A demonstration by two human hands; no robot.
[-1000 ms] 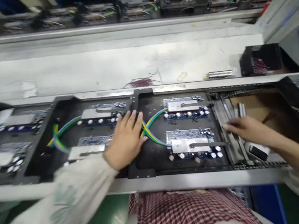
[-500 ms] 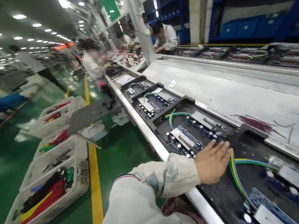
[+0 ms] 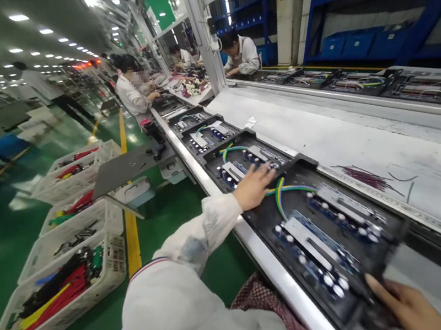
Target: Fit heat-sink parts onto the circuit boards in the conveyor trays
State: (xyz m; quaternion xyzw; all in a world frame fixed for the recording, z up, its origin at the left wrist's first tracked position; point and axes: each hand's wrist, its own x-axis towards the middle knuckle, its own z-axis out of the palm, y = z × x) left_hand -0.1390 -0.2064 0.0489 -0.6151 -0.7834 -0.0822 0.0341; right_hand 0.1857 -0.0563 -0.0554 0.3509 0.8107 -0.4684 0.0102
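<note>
A black tray (image 3: 352, 311) lies on the line in front of me, with two blue circuit boards in it. The left board (image 3: 311, 245) and the right board (image 3: 344, 206) carry pale metal plates and white-topped capacitors. Yellow, green and blue wires (image 3: 280, 200) run between them at the far end. My left hand (image 3: 254, 186) is at the tray's far end, fingers stretched out and apart, near the tray beyond. At the near right corner my right hand (image 3: 407, 302) grips the tray, thumb on the rim; its other fingers are partly hidden and blurred.
More black trays (image 3: 238, 148) with boards line up ahead along a metal rail (image 3: 279, 270). Dark red wires (image 3: 365, 178) lie on the white surface at right. Crates of cables (image 3: 114, 260) stand on the floor at left. Co-workers (image 3: 242, 54) sit farther along.
The nearest tray has moved forward along the line, away from me. My left hand has moved forward with it. My right hand has come into view at the tray's near corner.
</note>
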